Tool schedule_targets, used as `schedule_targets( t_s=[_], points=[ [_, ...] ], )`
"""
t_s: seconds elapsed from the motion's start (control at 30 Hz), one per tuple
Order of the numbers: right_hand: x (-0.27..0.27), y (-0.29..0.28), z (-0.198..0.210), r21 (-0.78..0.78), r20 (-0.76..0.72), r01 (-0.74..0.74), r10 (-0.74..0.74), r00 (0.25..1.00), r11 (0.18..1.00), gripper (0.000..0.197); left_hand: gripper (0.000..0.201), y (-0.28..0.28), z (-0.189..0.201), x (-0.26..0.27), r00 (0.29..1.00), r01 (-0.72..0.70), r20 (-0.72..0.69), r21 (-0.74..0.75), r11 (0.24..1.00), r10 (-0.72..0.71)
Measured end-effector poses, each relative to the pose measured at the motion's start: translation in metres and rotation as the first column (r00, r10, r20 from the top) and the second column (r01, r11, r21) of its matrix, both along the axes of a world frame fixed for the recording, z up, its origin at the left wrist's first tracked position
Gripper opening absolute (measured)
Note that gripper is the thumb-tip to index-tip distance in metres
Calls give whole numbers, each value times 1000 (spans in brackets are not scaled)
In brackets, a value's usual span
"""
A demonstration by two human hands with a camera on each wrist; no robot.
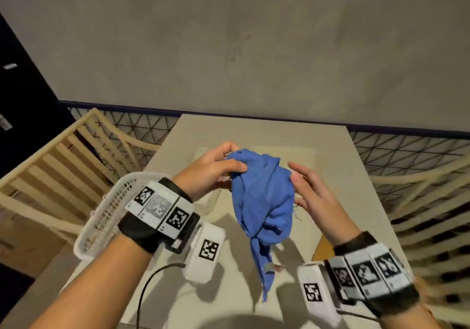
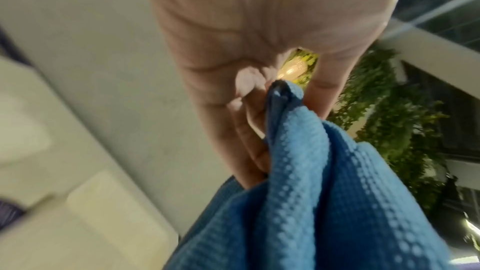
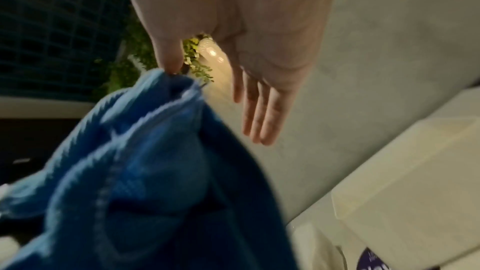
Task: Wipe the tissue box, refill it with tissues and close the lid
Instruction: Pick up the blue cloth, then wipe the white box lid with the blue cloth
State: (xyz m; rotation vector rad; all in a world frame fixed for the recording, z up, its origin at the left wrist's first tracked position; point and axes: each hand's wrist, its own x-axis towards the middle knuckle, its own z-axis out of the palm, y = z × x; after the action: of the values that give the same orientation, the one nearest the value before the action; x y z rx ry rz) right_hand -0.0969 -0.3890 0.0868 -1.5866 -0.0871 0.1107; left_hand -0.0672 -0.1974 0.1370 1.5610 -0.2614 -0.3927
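Grey plaster wall and a pale table point(image 1: 356, 181) fill my head view, with slatted chairs on either side and a white plastic basket point(image 1: 106, 209) at the table's left edge. I have the left hand point(image 1: 211, 168) pinching the top of a blue cloth point(image 1: 262, 194) between thumb and curled fingers point(image 2: 249, 134); the cloth hangs bunched above the table. My right hand point(image 1: 315, 196) stands just beside it, fingers point(image 3: 259, 118) straight and spread, thumb tip touching the cloth's edge, gripping nothing.

I judge this to be the preparation for the wiping step: the cloth is being gathered or shaken out, and no wiping has begun. Next I would need to bunch the cloth into one hand and bring it down onto the box.

The tissue box itself is hard to place. Pale, blurred box shapes point(image 3: 405, 171) lie on the table in both wrist views, one with a purple mark at the frame edge, but the cloth and my hands cover that spot in the head view. I cannot tell box from lid or tissue pack.
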Motion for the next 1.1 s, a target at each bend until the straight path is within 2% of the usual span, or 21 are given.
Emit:
schedule_targets(
  t_s=[0.07, 0.17, 0.2, 0.23, 0.3, 0.33, 0.4, 0.47, 0.53, 0.6, 0.67, 0.73, 0.83, 0.9, 0.97, 1.03, 1.1],
  points=[
    [10, -4, -8, 17, -86, -42, 43, 995, 999, 25, 22, -21, -24, 4, 995, -47, -92, -47, 998, 42],
    [10, -16, -19, -49, -111, 0, -6, 994, 999, 20, 8, -37, -55, 11, 968, -195, -171, -42, 980, 186],
    [10, -22, -25, -58, -102, 44, -50, 994, 997, 16, 10, -41, -63, 11, 962, -223, -160, -2, 975, 220],
    [10, -26, -29, -75, -91, 92, -99, 991, 993, 15, 21, -41, -72, 13, 962, -239, -122, 47, 970, 243],
    [11, -32, -40, -126, -53, 157, -165, 985, 980, 21, 40, -40, -85, 13, 970, -244, 48, 129, 961, 240],
    [11, -32, -43, -146, -40, 178, -186, 982, 973, 23, 46, -39, -89, 13, 973, -198, 152, 161, 967, 173],
    [13, -28, -47, -168, -44, 189, -199, 979, 968, 27, 57, -40, -93, 14, 959, 5, 269, 291, 957, -87],
    [19, -23, -49, -116, -54, 181, -189, 981, 977, 28, 66, -47, -97, 18, 932, 187, 219, 394, 900, -289],
    [28, -20, -48, 58, -79, 179, -175, 981, 982, 24, 67, -52, -101, 24, 942, 263, 114, 334, 905, -316],
    [37, -22, -44, 211, -99, 186, -168, 981, 960, 22, 60, -55, -107, 35, 961, 263, 26, 210, 942, -274],
    [46, -28, -43, 303, -87, 230, -214, 973, 925, 37, 49, -57, -107, 49, 971, 241, -30, 155, 958, -239],
    [52, -34, -49, 321, -87, 337, -327, 941, 885, 39, 41, -59, -104, 65, 983, 185, -12, 155, 970, -186],
    [51, -36, -59, 164, -127, 445, -429, 894, 880, 7, 35, -68, -93, 82, 999, 47, 23, 57, 997, -48],
    [46, -30, -70, 86, -229, 380, -353, 907, 921, 23, 34, -78, -87, 86, 1000, 28, -12, -31, 999, -29],
    [43, -21, -72, 213, -326, 344, -266, 907, 914, 31, 37, -90, -82, 86, 996, 69, -54, -105, 992, -75],
    [48, -19, -77, 364, -359, 354, -221, 907, 862, 39, 43, -99, -80, 88, 991, 74, -94, -185, 980, -92],
    [55, -20, -78, 430, -371, 368, -210, 905, 825, 37, 44, -103, -80, 93, 986, 34, -150, -273, 961, -77]
  ],
)
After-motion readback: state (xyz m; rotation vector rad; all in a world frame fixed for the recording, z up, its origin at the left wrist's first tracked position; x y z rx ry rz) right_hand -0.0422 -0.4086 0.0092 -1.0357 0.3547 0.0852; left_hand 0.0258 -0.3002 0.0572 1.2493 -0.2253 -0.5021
